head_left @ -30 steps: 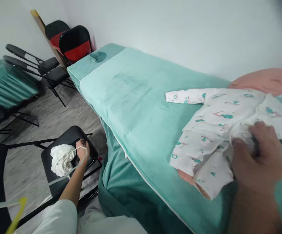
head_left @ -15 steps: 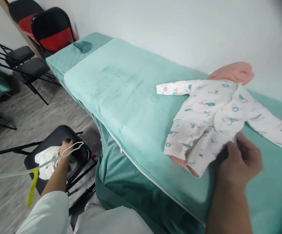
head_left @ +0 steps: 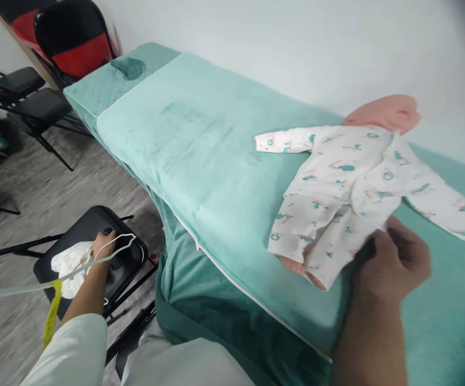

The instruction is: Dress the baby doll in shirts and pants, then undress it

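A baby doll [head_left: 389, 112] lies on its back on the massage bed, dressed in a white printed baby shirt [head_left: 345, 166] and matching baby trousers [head_left: 296, 222]. Its sleeves are spread out. At the doll's side, the curled fingers of my right hand [head_left: 397, 260] pinch the edge of the trousers near the hip; the fingertips are partly hidden. Down on the left, my left hand [head_left: 104, 245] is closed over a black folding chair [head_left: 83, 225], beside a crumpled white cloth [head_left: 69, 262]. A dark bit shows at its fingers, too small to name.
The green-covered massage bed [head_left: 200, 139] runs along a white wall, with a face hole [head_left: 130, 68] at its far end. Black-and-red folding chairs [head_left: 75, 48] stand beyond it. A white cord [head_left: 27, 291] with a yellow tag [head_left: 52, 316] crosses in front of my left arm.
The view has shifted slightly, so the bed and chairs sit a little more to the left and higher. Both hands keep their places on the clothes and over the chair.
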The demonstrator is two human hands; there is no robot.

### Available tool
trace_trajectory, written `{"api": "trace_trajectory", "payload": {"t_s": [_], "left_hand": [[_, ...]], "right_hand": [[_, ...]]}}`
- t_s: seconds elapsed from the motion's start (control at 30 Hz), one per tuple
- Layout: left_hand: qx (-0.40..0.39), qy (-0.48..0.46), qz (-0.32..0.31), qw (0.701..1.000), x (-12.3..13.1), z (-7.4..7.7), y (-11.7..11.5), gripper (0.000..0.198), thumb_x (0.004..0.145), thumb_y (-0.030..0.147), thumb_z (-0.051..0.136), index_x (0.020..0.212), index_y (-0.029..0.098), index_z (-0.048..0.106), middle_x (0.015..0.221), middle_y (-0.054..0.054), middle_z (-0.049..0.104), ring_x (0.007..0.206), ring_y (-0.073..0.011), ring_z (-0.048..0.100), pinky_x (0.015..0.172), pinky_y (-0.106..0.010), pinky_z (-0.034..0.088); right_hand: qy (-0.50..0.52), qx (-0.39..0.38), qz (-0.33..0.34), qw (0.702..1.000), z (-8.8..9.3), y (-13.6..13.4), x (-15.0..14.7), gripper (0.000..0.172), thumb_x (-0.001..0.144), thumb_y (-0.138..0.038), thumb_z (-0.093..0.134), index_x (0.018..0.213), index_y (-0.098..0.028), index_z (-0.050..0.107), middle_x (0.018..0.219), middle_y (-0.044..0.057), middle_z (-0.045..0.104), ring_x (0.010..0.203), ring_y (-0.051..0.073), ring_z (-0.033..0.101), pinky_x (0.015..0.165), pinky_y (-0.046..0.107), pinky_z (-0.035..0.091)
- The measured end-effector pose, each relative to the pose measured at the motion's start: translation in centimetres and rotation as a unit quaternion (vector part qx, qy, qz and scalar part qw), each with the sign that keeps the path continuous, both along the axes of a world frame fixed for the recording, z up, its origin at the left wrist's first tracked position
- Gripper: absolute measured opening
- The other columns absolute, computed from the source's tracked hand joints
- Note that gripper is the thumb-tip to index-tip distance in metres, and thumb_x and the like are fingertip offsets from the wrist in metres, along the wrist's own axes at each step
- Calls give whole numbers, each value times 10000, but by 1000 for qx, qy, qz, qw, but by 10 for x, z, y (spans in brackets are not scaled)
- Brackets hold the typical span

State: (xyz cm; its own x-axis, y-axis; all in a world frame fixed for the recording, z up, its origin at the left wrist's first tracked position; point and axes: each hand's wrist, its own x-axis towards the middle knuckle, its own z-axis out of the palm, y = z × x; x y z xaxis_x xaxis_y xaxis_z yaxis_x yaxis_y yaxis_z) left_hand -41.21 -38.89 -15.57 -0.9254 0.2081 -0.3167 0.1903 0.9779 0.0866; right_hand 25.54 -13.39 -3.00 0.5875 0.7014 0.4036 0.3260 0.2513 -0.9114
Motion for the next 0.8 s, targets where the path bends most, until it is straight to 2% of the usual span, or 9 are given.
{"api": "trace_trajectory", "payload": {"t_s": [0.2,0.37,0.5,0.7,0.8], "left_hand": [[-29,13,0,999,-1,5,7,422,836,530,554,1029,177,684,1166,-217,774,1172,-422,728,960,-514,590],[-47,22,-6,999,-3,9,12,320,782,537,591,863,228,588,874,-64,753,1051,-367,749,911,-497,608],[-50,27,-2,998,0,10,13,330,777,565,590,818,241,537,742,-25,663,976,-347,751,872,-460,612],[-49,43,22,998,8,12,19,240,834,470,579,815,236,532,762,-6,687,1004,-306,751,859,-395,605],[-33,45,14,998,21,15,19,201,875,429,555,865,229,573,924,-42,765,1065,-327,742,896,-436,602]], "right_hand": [[62,-12,12,998,13,-3,-8,398,718,-252,749,1108,-207,812,1159,77,815,1090,259,765,1105,520,550],[80,-10,39,996,16,-5,-9,374,774,-261,746,1137,-181,781,1208,79,798,1138,223,746,1124,468,534],[75,-25,43,996,16,-5,-8,372,793,-287,742,1149,-181,765,1221,85,787,1158,225,733,1118,466,536],[55,-33,62,996,11,-3,-1,396,815,-288,706,1183,-143,719,1280,171,746,1193,255,713,1120,458,515],[40,-42,88,994,10,-4,1,473,739,-179,624,1209,-170,677,1342,162,710,1271,253,667,1093,441,518]]}}
